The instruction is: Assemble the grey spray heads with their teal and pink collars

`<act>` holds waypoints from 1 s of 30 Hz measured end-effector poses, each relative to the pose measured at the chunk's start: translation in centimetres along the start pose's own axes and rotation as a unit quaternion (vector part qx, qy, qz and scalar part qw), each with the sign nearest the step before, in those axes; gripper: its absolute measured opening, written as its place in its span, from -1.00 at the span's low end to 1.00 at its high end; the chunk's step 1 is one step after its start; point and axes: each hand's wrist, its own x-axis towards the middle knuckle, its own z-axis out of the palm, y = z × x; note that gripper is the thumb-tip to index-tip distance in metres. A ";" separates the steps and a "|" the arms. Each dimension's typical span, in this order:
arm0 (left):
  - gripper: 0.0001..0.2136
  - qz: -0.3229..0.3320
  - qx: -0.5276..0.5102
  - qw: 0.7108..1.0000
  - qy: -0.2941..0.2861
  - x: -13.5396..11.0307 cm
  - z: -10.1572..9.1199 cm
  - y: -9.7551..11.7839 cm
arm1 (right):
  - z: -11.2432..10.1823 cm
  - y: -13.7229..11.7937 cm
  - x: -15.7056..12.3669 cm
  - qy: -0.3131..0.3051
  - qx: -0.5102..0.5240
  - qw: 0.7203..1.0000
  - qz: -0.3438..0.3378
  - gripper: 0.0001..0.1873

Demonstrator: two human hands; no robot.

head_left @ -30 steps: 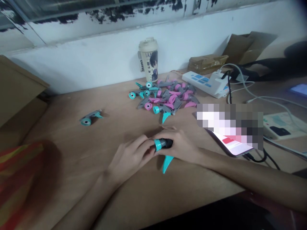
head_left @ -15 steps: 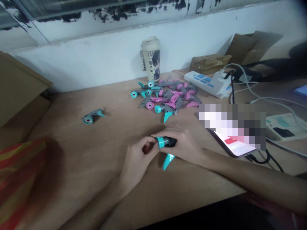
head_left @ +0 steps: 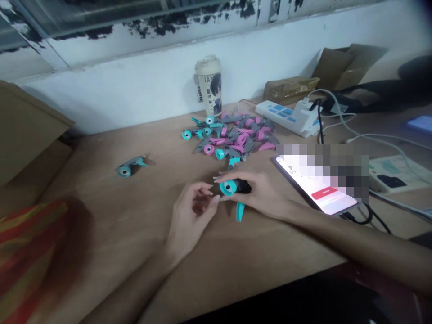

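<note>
My right hand (head_left: 261,191) grips a trigger spray head (head_left: 228,187) with a dark grey body, a teal collar and a teal trigger. The collar's round opening faces me, and the trigger points down below my fingers. Just left of the collar is my left hand (head_left: 194,213), its fingers curved but apart, with nothing visible between them. Its thumb tip is close to the collar; I cannot tell if they touch. Behind my hands lies a pile of grey spray heads with pink or teal parts (head_left: 242,138). A single teal and grey spray head (head_left: 124,171) rests apart on the left.
A lidded coffee cup (head_left: 209,85) stands by the wall behind the pile. On the right are a lit phone (head_left: 329,195), a white power strip (head_left: 286,118) with cables, and a taped box (head_left: 290,89). Cardboard (head_left: 27,130) and a red-yellow striped item (head_left: 30,252) flank the left.
My left fingers have come off the teal collar and spread apart. The spray head in my right hand has turned so its opening faces me. The view has shifted slightly.
</note>
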 end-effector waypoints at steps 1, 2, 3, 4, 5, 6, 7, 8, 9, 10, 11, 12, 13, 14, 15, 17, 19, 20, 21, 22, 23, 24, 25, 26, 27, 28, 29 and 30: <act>-0.81 -0.007 -0.011 1.000 -0.016 0.1 0.0 -0.1 | 0.0 -0.1 0.0 -0.005 -0.003 1.000 -0.008 -0.72; -0.81 -0.012 -0.019 0.999 -0.037 0.2 -0.1 -0.1 | 0.0 -0.2 0.0 -0.012 -0.010 1.000 -0.016 -0.73; -0.81 -0.013 -0.021 0.998 -0.056 0.2 -0.2 -0.1 | 0.0 -0.2 0.0 -0.019 -0.021 0.999 -0.027 -0.73; -0.81 -0.011 -0.017 0.997 -0.072 0.3 -0.3 0.0 | 0.1 -0.2 0.0 -0.027 -0.033 0.998 -0.037 -0.74; -0.81 -0.007 -0.007 0.997 -0.081 0.3 -0.3 0.2 | 0.1 -0.2 0.0 -0.031 -0.045 0.997 -0.046 -0.73; -0.80 -0.003 0.006 0.997 -0.082 0.3 -0.3 0.4 | 0.2 -0.2 -0.1 -0.033 -0.058 0.996 -0.056 -0.72; -0.78 -0.003 0.019 0.997 -0.081 0.4 -0.3 0.6 | 0.3 -0.1 -0.1 -0.033 -0.070 0.995 -0.065 -0.70; -0.76 -0.004 0.030 0.997 -0.077 0.4 -0.3 0.7 | 0.4 0.0 -0.1 -0.033 -0.082 0.993 -0.074 -0.68; -0.74 -0.007 0.039 0.997 -0.071 0.4 -0.2 0.9 | 0.5 0.1 -0.2 -0.033 -0.091 0.992 -0.084 -0.67; -0.73 -0.013 0.046 0.997 -0.065 0.4 0.0 1.0 | 0.6 0.2 -0.2 -0.036 -0.099 0.990 -0.094 -0.65; -0.73 -0.018 0.051 0.997 -0.056 0.5 0.1 1.0 | 0.7 0.3 -0.2 -0.040 -0.104 0.989 -0.102 -0.65; -0.74 -0.023 0.053 0.997 -0.047 0.5 0.3 1.0 | 0.8 0.4 -0.3 -0.044 -0.106 0.988 -0.107 -0.64; -0.75 -0.026 0.054 0.997 -0.041 0.5 0.4 1.0 | 0.9 0.4 -0.3 -0.046 -0.109 0.987 -0.108 -0.64; -0.77 -0.029 0.054 0.997 -0.037 0.4 0.6 0.9 | 1.1 0.5 -0.4 -0.048 -0.110 0.987 -0.107 -0.64; -0.78 -0.032 0.055 0.997 -0.036 0.4 0.7 0.9 | 1.2 0.5 -0.4 -0.048 -0.110 0.987 -0.105 -0.65; -0.79 -0.035 0.056 0.997 -0.037 0.3 0.8 0.8 | 1.4 0.3 -0.5 -0.046 -0.104 0.988 -0.101 -0.63; -0.79 -0.035 0.055 0.997 -0.028 0.5 0.6 0.5 | 1.4 -0.2 -0.5 -0.036 -0.089 0.990 -0.099 -0.56; -0.78 -0.037 0.056 0.998 -0.017 0.8 0.3 0.3 | 1.3 -0.5 -0.5 -0.025 -0.081 0.992 -0.095 -0.50; -0.76 -0.042 0.058 0.997 0.000 1.2 -0.2 0.0 | 1.2 -0.7 -0.5 -0.010 -0.077 0.993 -0.090 -0.45; -0.74 -0.050 0.069 0.996 0.027 1.7 -0.8 -0.4 | 1.0 -0.9 -0.5 0.007 -0.075 0.994 -0.082 -0.42; -0.72 -0.064 0.085 0.993 0.056 2.3 -1.6 -0.9 | 0.9 -1.0 -0.5 0.023 -0.075 0.994 -0.073 -0.41; -0.69 -0.072 0.110 0.986 0.099 3.0 -2.6 -1.5 | 0.7 -1.1 -0.4 0.037 -0.076 0.995 -0.061 -0.42; -0.67 -0.074 0.152 0.973 0.154 3.7 -3.8 -2.1 | 0.6 -1.0 -0.4 0.048 -0.077 0.995 -0.048 -0.44; -0.65 -0.076 0.175 0.963 0.189 4.4 -5.1 -2.7 | 0.6 -0.8 -0.4 0.053 -0.078 0.995 -0.034 -0.45; -0.64 -0.078 0.192 0.955 0.212 5.0 -6.4 -3.3 | 0.6 -0.6 -0.5 0.053 -0.078 0.995 -0.022 -0.46; -0.62 -0.081 0.210 0.944 0.240 5.5 -7.6 -3.9 | 0.7 -0.4 -0.5 0.052 -0.078 0.996 -0.011 -0.47; -0.61 -0.081 0.236 0.933 0.260 5.8 -8.8 -4.5 | 0.7 -0.1 -0.5 0.048 -0.079 0.996 -0.002 -0.49; -0.61 -0.082 0.260 0.918 0.289 6.1 -9.9 -5.0 | 0.9 0.1 -0.5 0.045 -0.083 0.996 0.003 -0.51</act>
